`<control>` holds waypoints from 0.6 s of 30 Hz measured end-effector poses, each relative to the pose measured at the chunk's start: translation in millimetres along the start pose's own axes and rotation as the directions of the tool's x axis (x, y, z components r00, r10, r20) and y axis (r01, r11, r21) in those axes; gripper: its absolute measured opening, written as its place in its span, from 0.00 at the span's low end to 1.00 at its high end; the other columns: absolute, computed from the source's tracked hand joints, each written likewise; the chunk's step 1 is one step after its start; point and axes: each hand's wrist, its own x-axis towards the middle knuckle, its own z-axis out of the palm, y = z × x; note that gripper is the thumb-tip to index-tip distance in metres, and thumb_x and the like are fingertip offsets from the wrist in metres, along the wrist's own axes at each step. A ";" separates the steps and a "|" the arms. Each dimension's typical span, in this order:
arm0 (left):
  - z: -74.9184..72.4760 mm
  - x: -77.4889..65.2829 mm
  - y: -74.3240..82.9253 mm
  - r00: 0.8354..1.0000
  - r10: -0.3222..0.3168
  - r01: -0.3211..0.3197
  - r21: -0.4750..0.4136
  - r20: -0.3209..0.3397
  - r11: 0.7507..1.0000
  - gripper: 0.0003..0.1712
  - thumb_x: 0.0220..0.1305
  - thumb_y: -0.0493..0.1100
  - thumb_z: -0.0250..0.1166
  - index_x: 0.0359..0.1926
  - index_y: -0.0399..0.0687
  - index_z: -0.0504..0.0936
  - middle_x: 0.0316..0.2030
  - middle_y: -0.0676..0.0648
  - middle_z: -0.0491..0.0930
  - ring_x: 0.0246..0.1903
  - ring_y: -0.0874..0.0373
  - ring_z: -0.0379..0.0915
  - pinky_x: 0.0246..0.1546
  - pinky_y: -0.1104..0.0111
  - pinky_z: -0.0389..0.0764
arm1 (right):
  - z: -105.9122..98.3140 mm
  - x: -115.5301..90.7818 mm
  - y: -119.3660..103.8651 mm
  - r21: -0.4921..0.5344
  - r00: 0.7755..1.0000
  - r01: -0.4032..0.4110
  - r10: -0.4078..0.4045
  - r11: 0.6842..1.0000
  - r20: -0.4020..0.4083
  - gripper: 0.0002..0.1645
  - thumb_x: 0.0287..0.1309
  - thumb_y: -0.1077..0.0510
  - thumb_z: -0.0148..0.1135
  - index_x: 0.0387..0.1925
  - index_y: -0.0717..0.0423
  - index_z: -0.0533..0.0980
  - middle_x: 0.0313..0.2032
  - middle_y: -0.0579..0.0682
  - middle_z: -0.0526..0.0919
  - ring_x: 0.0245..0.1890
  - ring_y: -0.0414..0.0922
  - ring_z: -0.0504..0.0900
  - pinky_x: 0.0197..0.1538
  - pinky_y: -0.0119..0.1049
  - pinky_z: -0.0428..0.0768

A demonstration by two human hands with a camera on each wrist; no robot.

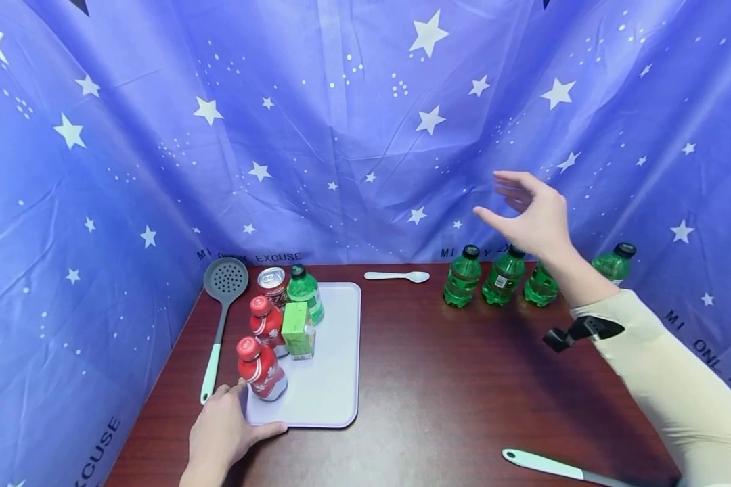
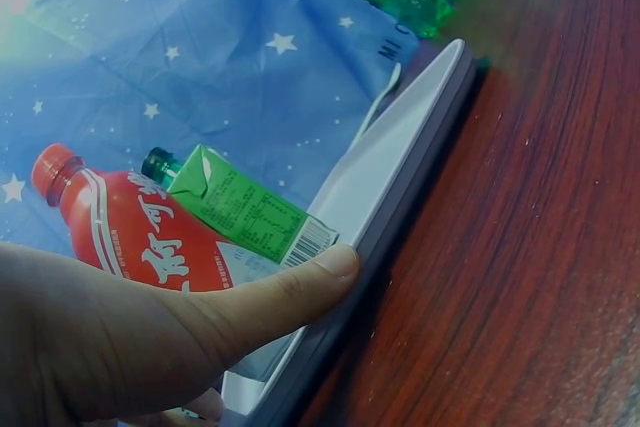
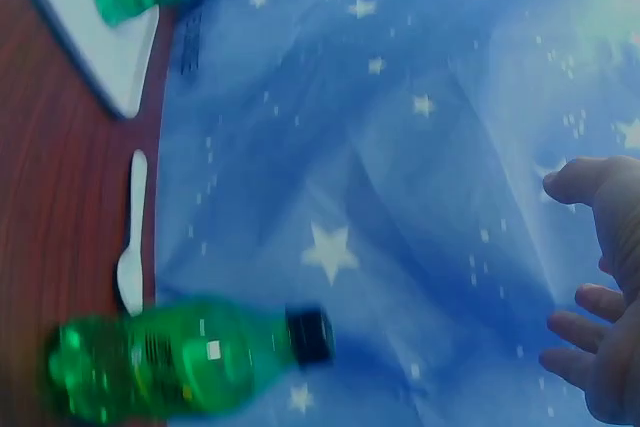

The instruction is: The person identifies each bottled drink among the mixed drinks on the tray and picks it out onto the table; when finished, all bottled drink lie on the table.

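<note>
My left hand (image 1: pixel 219 426) holds the near left corner of a pale tray (image 1: pixel 335 385), its thumb (image 2: pixel 300 282) lying along the near rim. On the tray's left part stand two red bottles (image 1: pixel 262 372), a green juice box (image 1: pixel 298 331) and a green soda bottle (image 1: pixel 305 294). A drink can (image 1: pixel 272 283) stands behind them at the far left corner. My right hand (image 1: pixel 539 213) is raised above a row of several green soda bottles (image 1: pixel 462 277), fingers spread apart from the thumb and nothing between them. The right forearm partly hides the row.
Left of the tray lies a grey skimmer (image 1: pixel 226 281) with a mint handle. A white spoon (image 1: pixel 397 276) lies at the table's back edge. At the front right is another mint-handled utensil (image 1: pixel 542 462), partly out of view. A starry blue curtain (image 1: pixel 365 135) hangs behind the table.
</note>
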 end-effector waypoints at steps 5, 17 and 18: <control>0.5 -1.3 -0.8 1.000 0.006 -0.006 0.001 -0.020 1.000 0.73 0.25 0.78 0.85 0.63 0.28 0.80 0.44 0.32 0.83 0.42 0.39 0.84 0.41 0.40 0.87 | 26.0 0.5 -17.4 0.067 0.999 0.032 -0.034 0.997 0.036 0.39 0.51 0.50 0.86 0.65 0.45 0.82 0.60 0.52 0.88 0.60 0.47 0.89 0.64 0.38 0.84; 1.3 0.7 -0.1 1.000 -0.005 0.005 0.005 0.010 1.000 0.73 0.26 0.79 0.84 0.62 0.26 0.80 0.43 0.33 0.83 0.41 0.41 0.83 0.42 0.41 0.88 | 84.5 -5.5 -38.5 0.240 0.983 0.065 -0.104 0.968 0.151 0.38 0.53 0.54 0.84 0.66 0.46 0.81 0.63 0.54 0.87 0.60 0.51 0.89 0.63 0.50 0.85; 1.3 0.5 -0.1 1.000 -0.005 0.005 0.006 0.009 1.000 0.73 0.26 0.80 0.84 0.62 0.26 0.80 0.43 0.33 0.83 0.41 0.41 0.84 0.42 0.41 0.88 | 89.7 -6.5 -40.8 0.250 0.981 0.066 -0.108 0.966 0.159 0.38 0.53 0.54 0.84 0.66 0.45 0.81 0.63 0.54 0.87 0.60 0.50 0.89 0.63 0.50 0.85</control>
